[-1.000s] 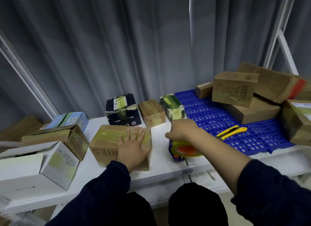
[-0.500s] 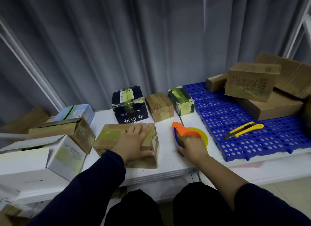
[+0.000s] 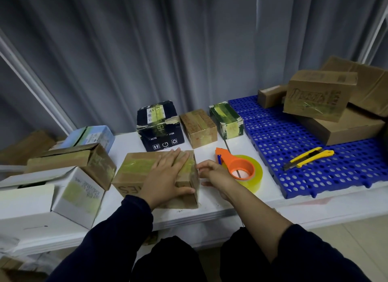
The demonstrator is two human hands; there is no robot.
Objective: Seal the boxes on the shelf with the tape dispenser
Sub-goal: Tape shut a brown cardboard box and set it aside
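A brown cardboard box [image 3: 134, 170] with yellowish tape across its top lies on the white shelf [image 3: 210, 206]. My left hand [image 3: 165, 176] presses flat on its top, fingers straight. My right hand [image 3: 216, 174] is at the box's right end, its fingers loosely spread toward the side face and holding nothing I can make out. The orange tape dispenser [image 3: 237, 166] with its clear yellow roll lies on the shelf just right of that hand, untouched.
A black box [image 3: 159, 126], a small brown box [image 3: 198, 128] and a green taped box [image 3: 226, 120] stand behind. White and brown boxes [image 3: 73, 195] crowd the left. A blue perforated mat [image 3: 294, 155] carries a yellow utility knife [image 3: 308, 158] and stacked cartons [image 3: 319, 95].
My right hand has let go of the tape dispenser, which now lies on the shelf, and moved left to the box's end. My left hand stays on the box top.
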